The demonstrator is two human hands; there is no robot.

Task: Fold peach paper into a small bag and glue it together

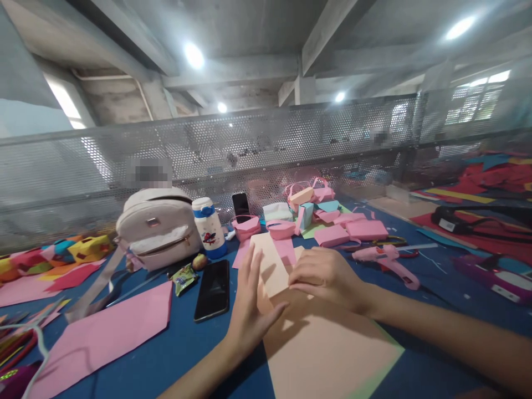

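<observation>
A folded cream paper piece stands at the middle of the table, above a large peach sheet with green showing along its right edge. My left hand is at the left side of the folded piece, fingers stretched upward and thumb apart. On the right side, my right hand has its fingers curled together on the edge of the same piece, pinching it. The lower part of the folded piece is partly hidden between my hands.
Left are a white backpack, bottle, black phone, snack packet and pink sheet. Right lie a pink glue gun and pink paper boxes. A perforated metal screen stands behind.
</observation>
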